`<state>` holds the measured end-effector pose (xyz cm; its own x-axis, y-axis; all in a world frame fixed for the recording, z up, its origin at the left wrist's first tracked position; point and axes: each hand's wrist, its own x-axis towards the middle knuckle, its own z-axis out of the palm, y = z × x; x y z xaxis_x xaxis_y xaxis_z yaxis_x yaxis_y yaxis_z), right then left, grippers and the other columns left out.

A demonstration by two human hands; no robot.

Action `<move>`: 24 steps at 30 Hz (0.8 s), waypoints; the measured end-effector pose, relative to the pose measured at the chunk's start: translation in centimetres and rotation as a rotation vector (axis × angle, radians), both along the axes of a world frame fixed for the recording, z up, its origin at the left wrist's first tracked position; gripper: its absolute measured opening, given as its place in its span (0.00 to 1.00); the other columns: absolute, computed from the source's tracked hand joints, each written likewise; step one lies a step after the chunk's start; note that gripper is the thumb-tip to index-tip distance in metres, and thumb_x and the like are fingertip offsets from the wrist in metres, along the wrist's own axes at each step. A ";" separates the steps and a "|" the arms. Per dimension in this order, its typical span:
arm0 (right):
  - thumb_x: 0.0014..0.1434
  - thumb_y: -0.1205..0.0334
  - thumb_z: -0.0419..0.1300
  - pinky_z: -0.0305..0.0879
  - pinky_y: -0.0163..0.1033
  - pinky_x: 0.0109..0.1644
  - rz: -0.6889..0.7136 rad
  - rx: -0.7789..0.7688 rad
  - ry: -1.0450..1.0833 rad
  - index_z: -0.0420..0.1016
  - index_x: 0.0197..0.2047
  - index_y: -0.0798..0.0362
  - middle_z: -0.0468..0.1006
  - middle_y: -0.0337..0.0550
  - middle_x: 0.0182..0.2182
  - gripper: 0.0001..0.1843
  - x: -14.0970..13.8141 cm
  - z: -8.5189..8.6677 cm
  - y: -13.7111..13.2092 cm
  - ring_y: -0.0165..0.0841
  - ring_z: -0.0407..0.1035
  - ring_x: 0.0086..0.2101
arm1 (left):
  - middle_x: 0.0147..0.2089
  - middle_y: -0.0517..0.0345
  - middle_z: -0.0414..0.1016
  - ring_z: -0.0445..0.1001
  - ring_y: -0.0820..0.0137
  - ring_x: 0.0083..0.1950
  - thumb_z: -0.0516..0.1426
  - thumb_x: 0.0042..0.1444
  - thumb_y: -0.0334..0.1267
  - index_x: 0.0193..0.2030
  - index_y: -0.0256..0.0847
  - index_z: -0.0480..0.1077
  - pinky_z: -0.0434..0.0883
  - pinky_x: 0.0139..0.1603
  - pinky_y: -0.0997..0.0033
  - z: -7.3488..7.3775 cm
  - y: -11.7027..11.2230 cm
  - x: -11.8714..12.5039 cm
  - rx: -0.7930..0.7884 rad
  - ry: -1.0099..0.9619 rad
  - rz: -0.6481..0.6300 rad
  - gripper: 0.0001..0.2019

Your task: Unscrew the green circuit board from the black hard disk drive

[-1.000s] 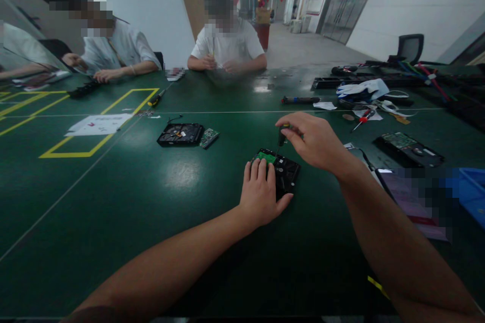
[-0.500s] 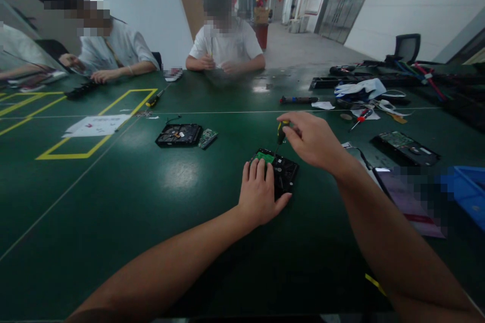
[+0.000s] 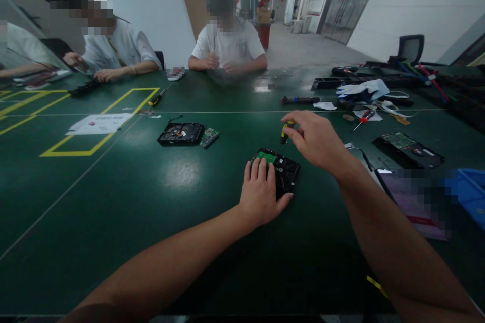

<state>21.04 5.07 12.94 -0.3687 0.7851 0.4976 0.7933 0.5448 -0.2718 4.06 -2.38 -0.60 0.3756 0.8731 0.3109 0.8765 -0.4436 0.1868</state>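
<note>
A black hard drive [image 3: 288, 171] with a green circuit board [image 3: 266, 155] on its upper face lies on the green table. My left hand [image 3: 259, 189] rests flat on it, fingers stretched over the board and thumb at the near right corner. Between thumb and fingers, my right hand [image 3: 312, 139] grips a yellow-and-black screwdriver [image 3: 285, 135]. The handle leans to the right, and the thin shaft reaches down to the drive beside the board. Whether the tip sits in a screw is too small to tell.
An opened hard drive [image 3: 182, 133] and a loose circuit board [image 3: 209, 137] lie left of centre. Another drive [image 3: 407, 150], a red screwdriver [image 3: 364, 119], gloves [image 3: 361, 92] and a blue bin [image 3: 472, 192] are at right. Co-workers sit across the table.
The screwdriver's handle leans further to the right in my right hand. My left hand stays on the hard drive. The whole view has shifted slightly.
</note>
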 end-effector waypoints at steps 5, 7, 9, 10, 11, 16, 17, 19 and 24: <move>0.66 0.50 0.64 0.65 0.47 0.43 -0.090 0.017 -0.047 0.78 0.42 0.50 0.81 0.48 0.38 0.12 0.4 -0.2 0.4 0.43 0.73 0.36 | 0.75 0.29 0.59 0.54 0.38 0.78 0.53 0.64 0.66 0.73 0.28 0.60 0.48 0.79 0.36 0.1 0.0 0.0 -0.006 0.001 0.001 0.45; 0.66 0.50 0.64 0.65 0.48 0.44 -0.072 0.018 -0.038 0.79 0.42 0.50 0.82 0.48 0.39 0.12 0.5 -0.3 0.5 0.43 0.74 0.37 | 0.75 0.29 0.59 0.54 0.38 0.78 0.53 0.64 0.66 0.73 0.28 0.60 0.48 0.79 0.36 0.1 0.0 0.0 -0.006 0.001 0.003 0.44; 0.67 0.55 0.63 0.67 0.49 0.48 -0.024 0.017 -0.022 0.80 0.46 0.49 0.83 0.50 0.44 0.09 0.5 -0.3 0.4 0.45 0.76 0.41 | 0.75 0.30 0.59 0.54 0.38 0.78 0.53 0.64 0.66 0.73 0.29 0.60 0.48 0.78 0.35 0.1 0.0 -0.1 -0.005 0.000 0.003 0.44; 0.67 0.58 0.62 0.67 0.50 0.49 -0.001 0.009 -0.011 0.80 0.49 0.49 0.84 0.50 0.45 0.10 0.4 -0.3 0.3 0.45 0.76 0.43 | 0.75 0.30 0.59 0.54 0.38 0.78 0.54 0.63 0.66 0.73 0.29 0.60 0.48 0.78 0.35 0.1 0.0 -0.1 -0.002 -0.002 0.003 0.44; 0.67 0.60 0.61 0.68 0.50 0.49 0.013 -0.007 0.002 0.80 0.52 0.49 0.84 0.50 0.46 0.12 0.3 -0.2 0.2 0.45 0.77 0.43 | 0.75 0.29 0.59 0.54 0.38 0.77 0.54 0.63 0.66 0.73 0.29 0.60 0.48 0.78 0.35 0.1 0.0 -0.1 0.000 -0.003 0.002 0.44; 0.66 0.61 0.59 0.69 0.47 0.44 0.014 -0.064 0.052 0.78 0.55 0.52 0.84 0.49 0.43 0.16 -0.3 -0.1 -0.2 0.42 0.76 0.37 | 0.75 0.31 0.60 0.54 0.39 0.77 0.54 0.63 0.66 0.72 0.30 0.61 0.48 0.78 0.35 0.1 0.0 0.0 0.008 -0.009 0.007 0.44; 0.66 0.60 0.60 0.69 0.47 0.44 0.011 -0.051 0.056 0.79 0.54 0.52 0.83 0.50 0.44 0.15 -0.4 -0.1 -0.2 0.42 0.75 0.37 | 0.74 0.31 0.60 0.54 0.39 0.77 0.54 0.63 0.66 0.72 0.31 0.61 0.48 0.78 0.35 0.1 0.0 0.0 0.007 -0.010 0.006 0.44; 0.67 0.57 0.61 0.69 0.48 0.45 -0.011 -0.023 0.059 0.80 0.51 0.52 0.82 0.52 0.45 0.13 -0.4 -0.1 -0.1 0.42 0.75 0.38 | 0.74 0.31 0.60 0.54 0.39 0.77 0.54 0.63 0.66 0.72 0.30 0.61 0.48 0.78 0.35 0.2 0.0 0.0 0.006 -0.010 0.002 0.44; 0.67 0.60 0.61 0.68 0.51 0.52 0.000 0.021 0.034 0.80 0.48 0.50 0.82 0.51 0.46 0.10 0.0 -0.3 0.3 0.46 0.75 0.45 | 0.75 0.30 0.60 0.54 0.39 0.77 0.54 0.63 0.66 0.72 0.30 0.61 0.48 0.79 0.36 0.2 -0.1 0.1 0.003 -0.003 0.008 0.44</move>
<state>21.07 5.35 12.65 -0.3508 0.7746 0.5263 0.7839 0.5503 -0.2874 4.11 -2.44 -0.41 0.3681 0.8749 0.3146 0.8793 -0.4376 0.1881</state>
